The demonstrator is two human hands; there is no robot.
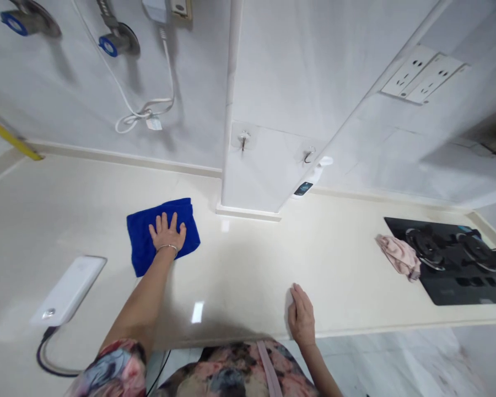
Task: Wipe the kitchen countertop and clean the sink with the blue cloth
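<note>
A folded blue cloth (144, 248) lies on the cream countertop (252, 264), near the back wall. My left hand (167, 231) rests flat on top of it, fingers spread, with a thin bracelet at the wrist. My right hand (301, 314) lies palm down on the counter near its front edge, fingers straight and together, holding nothing.
A white power bank (68, 289) with a dark cable lies at the left. A crumpled pink cloth (399, 255) sits at the edge of a black gas hob (458, 264) on the right. A white wall column (252, 165) with hooks juts out behind the blue cloth.
</note>
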